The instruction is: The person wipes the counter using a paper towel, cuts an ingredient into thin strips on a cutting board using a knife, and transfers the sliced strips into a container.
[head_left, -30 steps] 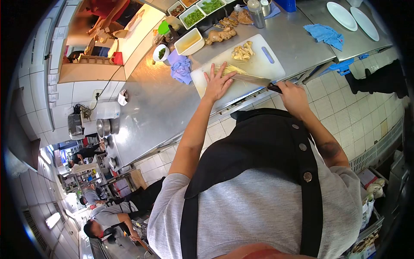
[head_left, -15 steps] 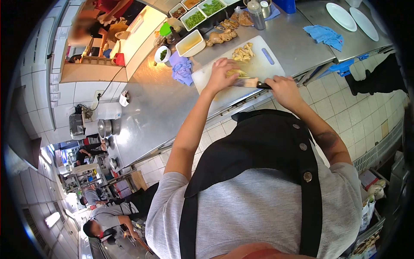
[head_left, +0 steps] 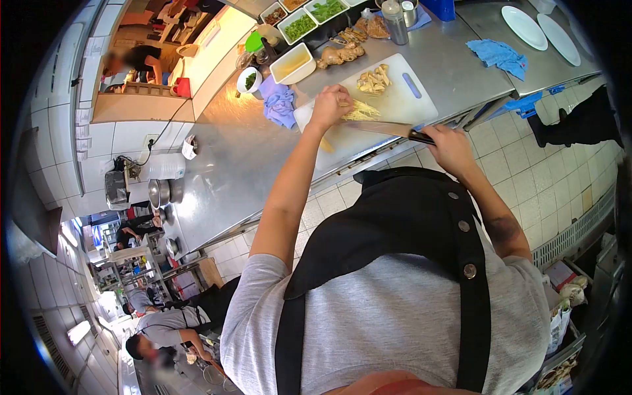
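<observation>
A white cutting board (head_left: 415,112) lies near the counter's front edge. My right hand (head_left: 451,148) is wrapped round the black handle of a knife (head_left: 382,128), whose blade points left across the board. Beside the blade tip, my left hand (head_left: 331,105) has curled fingers at the left end of thin pale yellow strips (head_left: 363,110); whether it pinches any is hidden. Behind the strips sit chunky pale yellow pieces (head_left: 374,79). One flat yellow piece (head_left: 326,145) rests at the board's lower left.
Behind the board are knobbly ginger-like roots (head_left: 341,55), a white tub (head_left: 293,64) and a bottle (head_left: 395,25). A purple cloth (head_left: 278,105) lies left, a blue cloth (head_left: 498,58) right, near white plates (head_left: 525,27). Co-workers stand at lower left and beyond the hatch.
The knife and my right hand have shifted right, with more of the blade showing. My left hand has drawn slightly back left, and the thin strips are more exposed.
</observation>
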{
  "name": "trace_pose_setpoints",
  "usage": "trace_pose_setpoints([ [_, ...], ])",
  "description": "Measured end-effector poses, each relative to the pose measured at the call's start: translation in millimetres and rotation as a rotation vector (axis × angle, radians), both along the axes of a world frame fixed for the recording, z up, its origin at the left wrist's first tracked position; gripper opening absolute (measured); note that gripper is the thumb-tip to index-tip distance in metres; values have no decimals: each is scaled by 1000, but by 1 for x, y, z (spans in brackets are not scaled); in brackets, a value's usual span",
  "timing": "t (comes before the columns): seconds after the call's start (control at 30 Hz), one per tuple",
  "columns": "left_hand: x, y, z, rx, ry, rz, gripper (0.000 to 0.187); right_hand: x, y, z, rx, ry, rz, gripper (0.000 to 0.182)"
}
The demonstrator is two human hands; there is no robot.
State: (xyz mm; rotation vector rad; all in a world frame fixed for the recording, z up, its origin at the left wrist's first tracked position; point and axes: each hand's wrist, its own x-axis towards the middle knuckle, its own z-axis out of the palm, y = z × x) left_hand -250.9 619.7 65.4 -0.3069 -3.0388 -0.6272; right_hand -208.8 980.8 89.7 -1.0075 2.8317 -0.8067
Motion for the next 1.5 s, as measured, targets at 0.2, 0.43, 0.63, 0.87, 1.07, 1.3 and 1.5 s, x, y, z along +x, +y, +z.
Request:
trace_pose_setpoints([
  [0.2, -14, 19, -20, 12, 48, -64, 30, 23, 54, 10, 1, -174, -186, 26],
  [0.43, -16, 46, -21, -105, -24, 37, 32, 40, 73, 16, -6, -228, -309, 27],
  [0.63, -18, 57, -21, -147, -26, 1, 17, 41, 69, 14, -17, -226, -328, 27],
  [0.87, 0, 51, -8, -148, 15, -12, 11, 31, 60, 7, -14, -207, -305, 26],
  [1.07, 22, 24, -4, -84, 106, 30, 26, 13, 38, -5, -52, -310, -264, 23],
  [1.3, 78, 27, -20, 199, 265, 397, 39, 7, 15, -20, -97, -372, -92, 24],
  [1.5, 75, 36, -53, 883, -100, 992, 36, -7, 2, 0, -122, -441, -53, 24],
])
